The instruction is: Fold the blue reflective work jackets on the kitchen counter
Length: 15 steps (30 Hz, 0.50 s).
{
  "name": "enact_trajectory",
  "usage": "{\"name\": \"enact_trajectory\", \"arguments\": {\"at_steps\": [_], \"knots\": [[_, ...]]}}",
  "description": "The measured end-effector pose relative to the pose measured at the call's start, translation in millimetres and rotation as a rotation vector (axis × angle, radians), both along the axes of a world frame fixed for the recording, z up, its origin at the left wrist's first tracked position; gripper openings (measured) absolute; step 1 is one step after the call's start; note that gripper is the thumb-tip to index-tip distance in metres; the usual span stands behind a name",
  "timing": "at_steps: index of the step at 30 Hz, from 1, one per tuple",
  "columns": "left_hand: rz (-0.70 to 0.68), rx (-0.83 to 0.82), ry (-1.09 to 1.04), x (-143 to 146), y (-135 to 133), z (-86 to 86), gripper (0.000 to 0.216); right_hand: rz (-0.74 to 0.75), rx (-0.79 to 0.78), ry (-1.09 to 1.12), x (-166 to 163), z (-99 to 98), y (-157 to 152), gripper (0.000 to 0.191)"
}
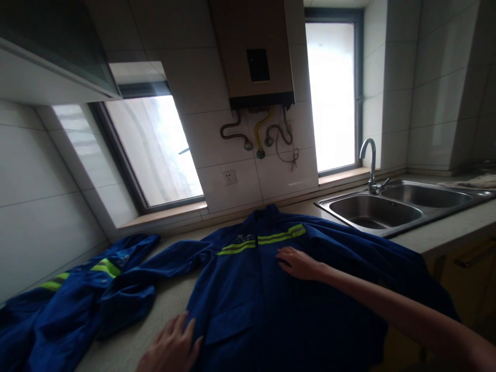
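A dark blue work jacket (271,305) with yellow-green reflective stripes lies spread front-up on the kitchen counter (163,330), collar toward the wall. My right hand (298,263) rests flat on its chest just right of the zip, fingers stretched out. My left hand (172,346) lies palm-down at the jacket's lower left edge, fingers spread, partly on the counter. Neither hand holds anything.
A second blue garment (62,305) with reflective stripes is crumpled at the left end of the counter. A double steel sink (391,206) with a faucet (370,163) sits at the right. Tiled wall, two windows and a wall-mounted water heater (258,51) stand behind.
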<state>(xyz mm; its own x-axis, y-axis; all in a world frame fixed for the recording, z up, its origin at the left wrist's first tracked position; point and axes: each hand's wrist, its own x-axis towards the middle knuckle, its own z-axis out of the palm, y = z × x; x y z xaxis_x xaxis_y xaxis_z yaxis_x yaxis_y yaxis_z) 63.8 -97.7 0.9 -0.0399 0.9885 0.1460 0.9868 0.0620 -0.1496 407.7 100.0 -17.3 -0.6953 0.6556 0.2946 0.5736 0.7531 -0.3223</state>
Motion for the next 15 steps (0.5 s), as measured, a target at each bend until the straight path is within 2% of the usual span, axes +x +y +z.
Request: {"name": "enact_trajectory", "arguments": {"at_steps": [4, 6, 10, 13, 15], "knots": [[-0.303, -0.049, -0.019, 26, 41, 0.5, 0.05, 0.076, -0.128, -0.132, -5, 2.7, -36, 0.06], [-0.374, -0.126, -0.08, 31, 50, -4.8, 0.05, 0.076, -0.173, -0.169, -1, 1.3, -45, 0.064], [-0.374, -0.265, -0.162, 36, 42, -11.3, 0.055, 0.096, -0.2, -0.219, 12, 8.4, -54, 0.069], [-0.36, -0.318, -0.136, 43, 25, -16.3, 0.067, 0.117, -0.246, -0.272, 16, 27.7, -54, 0.066], [-0.334, -0.318, -0.112, 49, 14, -21.2, 0.063, 0.154, -0.315, -0.298, 14, 44.4, -45, 0.059]]}}
